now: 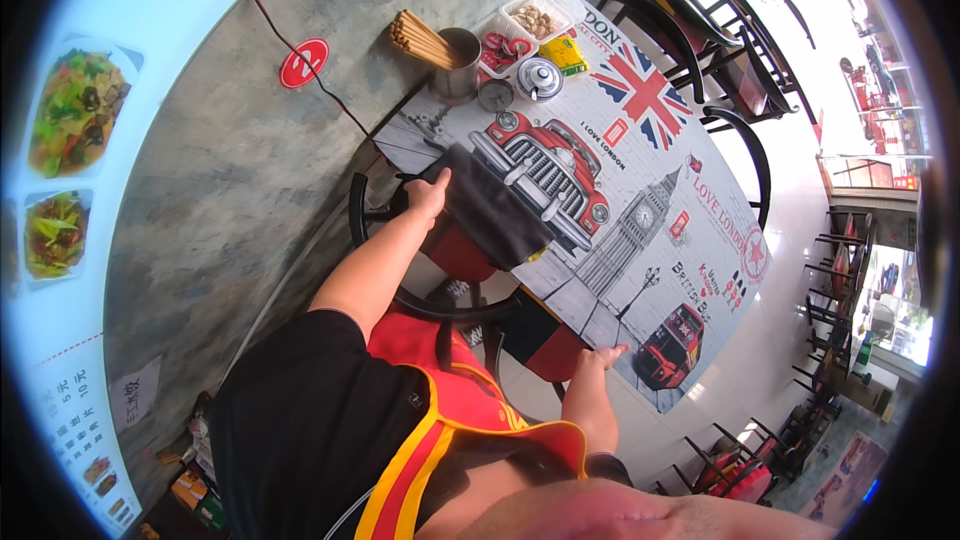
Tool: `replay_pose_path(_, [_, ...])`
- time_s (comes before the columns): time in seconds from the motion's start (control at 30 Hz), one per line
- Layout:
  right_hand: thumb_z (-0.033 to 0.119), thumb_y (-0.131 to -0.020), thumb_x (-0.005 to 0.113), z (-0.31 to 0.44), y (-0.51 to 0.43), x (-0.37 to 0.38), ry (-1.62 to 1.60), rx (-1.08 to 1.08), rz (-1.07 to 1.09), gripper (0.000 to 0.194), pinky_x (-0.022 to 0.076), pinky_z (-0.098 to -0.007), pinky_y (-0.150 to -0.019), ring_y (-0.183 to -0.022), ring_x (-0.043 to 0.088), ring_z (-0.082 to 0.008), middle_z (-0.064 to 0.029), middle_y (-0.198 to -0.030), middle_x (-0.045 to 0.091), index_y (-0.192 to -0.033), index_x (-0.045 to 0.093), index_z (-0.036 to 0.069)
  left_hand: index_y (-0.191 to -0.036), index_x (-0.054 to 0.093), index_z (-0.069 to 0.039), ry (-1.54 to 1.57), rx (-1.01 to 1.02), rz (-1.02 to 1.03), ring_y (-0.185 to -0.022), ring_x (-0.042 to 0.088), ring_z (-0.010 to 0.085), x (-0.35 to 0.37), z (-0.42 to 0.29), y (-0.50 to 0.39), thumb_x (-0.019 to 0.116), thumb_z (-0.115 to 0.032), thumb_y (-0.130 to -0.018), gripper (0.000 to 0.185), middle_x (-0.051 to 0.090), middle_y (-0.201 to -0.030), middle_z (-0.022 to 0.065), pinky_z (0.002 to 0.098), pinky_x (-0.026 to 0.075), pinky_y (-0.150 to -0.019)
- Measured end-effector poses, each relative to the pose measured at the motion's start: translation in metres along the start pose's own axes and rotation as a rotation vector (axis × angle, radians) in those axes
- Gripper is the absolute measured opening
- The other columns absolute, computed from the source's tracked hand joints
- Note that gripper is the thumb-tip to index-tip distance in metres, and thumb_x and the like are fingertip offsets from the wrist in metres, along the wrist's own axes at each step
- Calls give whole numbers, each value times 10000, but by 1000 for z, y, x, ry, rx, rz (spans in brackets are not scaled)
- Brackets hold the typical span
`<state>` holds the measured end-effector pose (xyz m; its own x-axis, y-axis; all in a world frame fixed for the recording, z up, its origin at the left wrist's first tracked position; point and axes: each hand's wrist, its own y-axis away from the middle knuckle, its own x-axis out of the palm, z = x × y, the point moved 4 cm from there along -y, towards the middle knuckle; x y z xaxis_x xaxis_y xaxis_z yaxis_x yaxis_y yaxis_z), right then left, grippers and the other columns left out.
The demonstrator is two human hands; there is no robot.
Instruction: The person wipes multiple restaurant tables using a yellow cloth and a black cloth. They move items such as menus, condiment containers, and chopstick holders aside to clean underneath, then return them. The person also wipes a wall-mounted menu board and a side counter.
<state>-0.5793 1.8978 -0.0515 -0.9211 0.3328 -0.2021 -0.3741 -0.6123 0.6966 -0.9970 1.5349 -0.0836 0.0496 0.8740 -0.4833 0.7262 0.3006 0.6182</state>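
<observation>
My left hand point(427, 199) grips the near-left end of a dark cloth point(491, 206), its thumb on top. The cloth spreads over the near edge of a table point(600, 281) with a London-themed printed cover, and hides part of a chair's red seat point(455, 251). At the same edge, further right, my right hand point(600, 358) touches or lies just beside the table. Its fingers are partly hidden, so its grip is unclear. The black curved frame point(457, 311) of the chair stands between my body and the table.
Against the wall point(300, 165) stand a metal canister point(454, 82) of chopsticks, a lidded blue-and-white jar point(538, 79), a metal tin point(496, 95), a yellow packet point(564, 55) and a white plastic basket point(536, 15) of garlic. Black chairs point(739, 157) flank the table's far side.
</observation>
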Motion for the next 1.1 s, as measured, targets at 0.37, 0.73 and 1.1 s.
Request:
replay_pose_path(0.37, [836, -980, 522, -16, -42, -30, 72, 77, 222, 1083, 483, -555, -1154, -1384, 593, -368, -174, -1620, 528, -1606, 421, -42, -1531, 287, 245, 5, -33, 189, -1441, 546, 403, -8, -2, -15, 778, -658, -935, 1188, 476, -1576, 371, 471, 465, -1163])
replay_pose_path(0.73, [301, -1078, 687, -58, 144, 152, 951, -986, 999, 333, 524, -320, -648, -684, 642, -136, -61, -766, 698, -985, 720, -17, -1634, 229, 134, -692, 846, 126, -1613, 166, 541, 40, -42, 139, 837, -732, -773, 1365, 165, -1715, 389, 583, 213, -1315])
replay_pose_path(1.1, [493, -808, 915, -105, 335, 410, 1330, -1097, 909, 999, 615, -504, -947, -1167, 705, -463, -270, -1419, 540, -1545, 422, 33, -1665, 187, 113, -899, 781, 58, -1648, 44, 538, 40, -89, 68, 883, -847, -576, 1611, 110, -1749, 365, 667, 114, -1307])
